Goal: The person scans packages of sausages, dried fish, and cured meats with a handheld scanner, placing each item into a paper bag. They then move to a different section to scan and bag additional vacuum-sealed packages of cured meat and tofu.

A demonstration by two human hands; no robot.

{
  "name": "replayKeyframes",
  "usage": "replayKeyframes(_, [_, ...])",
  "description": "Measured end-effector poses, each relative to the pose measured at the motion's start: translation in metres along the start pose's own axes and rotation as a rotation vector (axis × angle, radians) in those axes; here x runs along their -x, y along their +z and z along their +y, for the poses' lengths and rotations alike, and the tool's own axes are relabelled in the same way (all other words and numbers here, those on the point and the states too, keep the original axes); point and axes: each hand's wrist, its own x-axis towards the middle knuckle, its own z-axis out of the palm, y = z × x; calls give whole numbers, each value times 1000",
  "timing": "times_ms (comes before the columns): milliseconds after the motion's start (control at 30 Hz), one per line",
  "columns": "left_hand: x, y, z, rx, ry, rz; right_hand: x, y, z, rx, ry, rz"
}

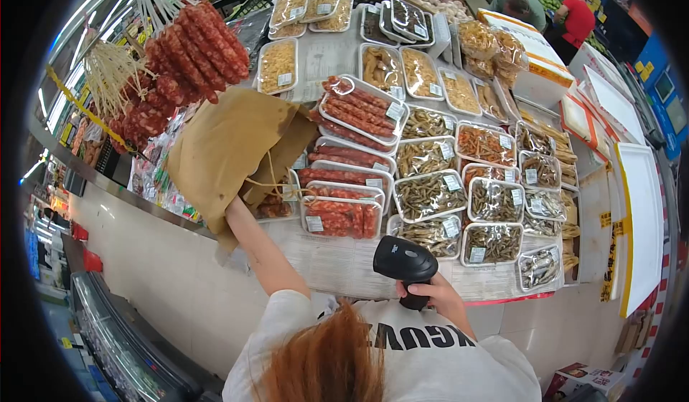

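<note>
The counter [330,262] in front of you is covered with printed paper. The brown paper bag [226,140] is at its left side, tilted. The hanging sausages [197,50] are at the far left, beyond the bag. Your left forearm [262,251] reaches to the bag; from the wrist onward, the paper hides your left hand, so you cannot tell how far its fingers are open or what they hold. Right of the bag, film-wrapped sausage trays [362,111] are stacked. Smaller dried-fish trays [430,194] lie farther right. The black handheld scanner [405,260] is at the near edge of the counter, its head toward the left. Your right hand [441,299] grips it, with the fingers [422,289] closed around the handle.
</note>
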Motion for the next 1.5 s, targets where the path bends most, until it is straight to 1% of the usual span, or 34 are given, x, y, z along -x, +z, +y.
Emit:
replayKeyframes(100, [3,16,22,306,-158,143,0,-7,6,-48,-41,39])
replayKeyframes(267, [37,33,56,772,-420,408,5,-4,4,-124,-48,123])
replayKeyframes(300, [49,36,54,718,-420,378,6,-4,3,-127,-50,138])
replayKeyframes(333, [69,42,50,669,-420,351,5,-10,6,-115,-77,82])
replayKeyframes(400, [120,58,73,647,-487,82,3,-16,10,-94,-76,70])
replayKeyframes(433, [140,61,78,602,-586,126,3,-18,11,-80,-80,58])
replayKeyframes(467, [159,59,78,645,-638,-2,4,-18,11,-79,-64,50])
replayKeyframes(533, [195,47,78,562,-735,-173,5,-15,8,-67,-51,72])
replayKeyframes(567, [212,45,81,455,-770,-208,6,-15,8,-69,-34,60])
replayKeyframes(600, [230,54,95,359,-806,-162,7,-15,8,-81,-31,63])
replayKeyframes(633, [238,53,97,354,-797,-153,8,-17,9,-94,-34,67])
replayKeyframes(700, [250,49,100,271,-919,-384,7,-21,13,-113,-31,56])
replayKeyframes(767, [247,65,102,260,-943,-415,7,-20,10,-66,-38,142])
replayKeyframes(833, [234,99,108,300,-794,-494,6,-20,1,-93,-58,123])
replayKeyframes(967, [159,171,95,401,-658,-672,5,-29,-5,-130,-89,94])
replayKeyframes(1000, [137,193,88,476,-658,-675,4,-31,-6,-136,-99,91])
replayKeyframes(1067, [88,229,65,392,-603,-686,3,-34,-7,-143,-101,81])
replayKeyframes(1133, [50,260,42,224,-553,-574,4,-32,-10,-163,-72,84])
replayKeyframes(1167, [34,266,29,219,-555,-595,5,-31,-9,-174,-91,88])
replayKeyframes(1233, [3,280,5,221,-724,-504,5,-33,-8,-168,-72,53])
replayKeyframes(1267, [-5,282,-3,221,-731,-532,5,-35,-6,-168,-76,44])
replayKeyframes(1300, [-10,279,-10,150,-735,-563,4,-37,-8,-176,-101,56])
replayKeyframes(1367, [1,274,-15,48,-759,-611,6,-37,-6,-153,-51,75])
replayKeyframes(1433, [14,270,-8,1,-850,-579,5,-39,-4,-217,-61,58])
replayKeyframes(1467, [13,265,-17,-44,-824,-639,5,-39,-4,-220,-68,53])
replayKeyframes(1500, [8,260,-28,-52,-831,-637,5,-39,-2,-222,-69,46])
